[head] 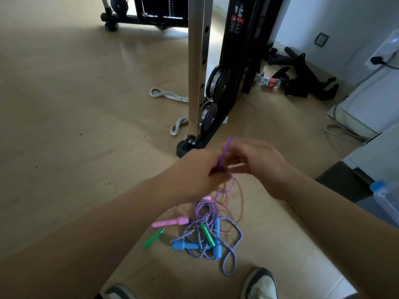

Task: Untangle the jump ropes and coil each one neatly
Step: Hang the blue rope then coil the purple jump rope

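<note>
Task was barely begun. Left hand (pixel 194 172) held the purple cord (pixel 225 151) raised, grip closed round it. Right hand (pixel 260 165) met the cord at 3 o'clock, its grip too blurred to tell. The jump ropes (pixel 207 236) lay tangled on the floor (pixel 64 130) at 6 o'clock, none coiled.

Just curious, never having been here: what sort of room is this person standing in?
Probably a home gym: a cable weight machine with pulley wheels, black handle attachments lying behind it, and jump ropes in a tangled pile.
</note>
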Tool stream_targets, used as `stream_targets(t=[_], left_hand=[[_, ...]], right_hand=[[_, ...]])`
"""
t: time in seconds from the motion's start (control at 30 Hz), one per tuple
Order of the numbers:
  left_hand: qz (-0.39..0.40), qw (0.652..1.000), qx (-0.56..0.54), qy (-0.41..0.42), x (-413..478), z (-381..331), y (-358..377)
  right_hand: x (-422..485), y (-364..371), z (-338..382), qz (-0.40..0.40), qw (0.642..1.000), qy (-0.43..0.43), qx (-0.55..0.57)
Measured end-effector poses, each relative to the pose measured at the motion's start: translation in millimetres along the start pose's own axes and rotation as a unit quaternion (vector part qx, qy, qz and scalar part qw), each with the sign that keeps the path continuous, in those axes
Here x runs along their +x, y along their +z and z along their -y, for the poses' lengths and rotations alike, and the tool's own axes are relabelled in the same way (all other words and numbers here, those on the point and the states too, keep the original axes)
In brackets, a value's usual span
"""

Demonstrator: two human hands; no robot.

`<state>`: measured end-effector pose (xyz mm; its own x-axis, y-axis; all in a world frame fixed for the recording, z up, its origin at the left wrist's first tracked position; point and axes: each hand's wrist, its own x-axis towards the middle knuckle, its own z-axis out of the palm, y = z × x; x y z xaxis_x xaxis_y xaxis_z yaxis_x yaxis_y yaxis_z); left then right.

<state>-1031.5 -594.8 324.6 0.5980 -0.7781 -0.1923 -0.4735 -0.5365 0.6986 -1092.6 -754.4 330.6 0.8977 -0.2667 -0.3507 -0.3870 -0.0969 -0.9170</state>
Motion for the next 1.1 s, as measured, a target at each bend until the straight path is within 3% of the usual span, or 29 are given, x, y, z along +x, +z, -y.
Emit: stream_targets(t=[0.1,0.2,0.27,0.33,0.37,0.4,0.47,0.57,0.67,0.73,0.83,0.9,0.97,1.1], left_hand=[[-0.064,0.960,-0.271,-0.032,-3.2,-10.9,-9.6],[-0.128,0.917,-0.373,-0.061,-2.3,-14.6,-13.5],[-0.169,0.886,-0.426,-0.076,2.2,-13.4,-20.5],[-0.177,0.867,-0.454,-0.102,9.2,-4.2,-25.0],[-0.158,0.883,-0.427,-0.119,11.5,2.6,-25.0],[-0.125,0.921,-0.345,-0.131,12.9,11.9,-23.8],[0.009,0.989,-0.104,-0.104,6.3,18.6,-14.5],[0.154,0.982,0.084,-0.072,-4.9,15.2,14.9],[0.148,0.967,0.207,-0.029,-2.7,14.1,32.6],[0.094,0.974,0.207,0.008,1.4,14.3,26.3],[0.052,0.993,0.110,0.007,2.9,4.6,12.6],[0.045,0.984,0.172,0.002,3.3,4.0,13.4],[0.028,0.969,0.243,-0.028,4.3,9.6,18.2],[0.047,0.980,0.193,-0.013,7.1,12.5,23.1]], right_hand=[[-0.6,-0.4,-15.1,0.106,0.993,0.052,-0.016],[-4.6,-2.1,-17.9,0.221,0.960,0.070,-0.157],[-7.0,-1.6,-21.5,0.223,0.922,0.053,-0.313],[-4.9,-1.7,-23.0,0.186,0.925,0.048,-0.328],[-4.5,-1.0,-22.0,0.157,0.944,0.040,-0.286],[-4.4,0.1,-17.8,0.125,0.964,0.030,-0.231],[-5.0,0.2,-5.3,0.062,0.989,-0.007,-0.134],[-8.4,2.8,7.5,0.016,0.999,-0.030,-0.014],[-7.4,1.3,8.1,-0.018,0.998,-0.032,0.042],[-5.7,-2.0,7.8,-0.032,0.997,-0.033,0.065],[-3.5,-7.0,7.0,-0.040,0.991,-0.034,0.120],[-4.1,-9.5,5.8,-0.042,0.989,-0.031,0.138],[-6.8,-9.8,5.2,-0.032,0.995,-0.037,0.088],[-10.6,-3.6,3.4,-0.007,0.998,-0.064,0.006]])
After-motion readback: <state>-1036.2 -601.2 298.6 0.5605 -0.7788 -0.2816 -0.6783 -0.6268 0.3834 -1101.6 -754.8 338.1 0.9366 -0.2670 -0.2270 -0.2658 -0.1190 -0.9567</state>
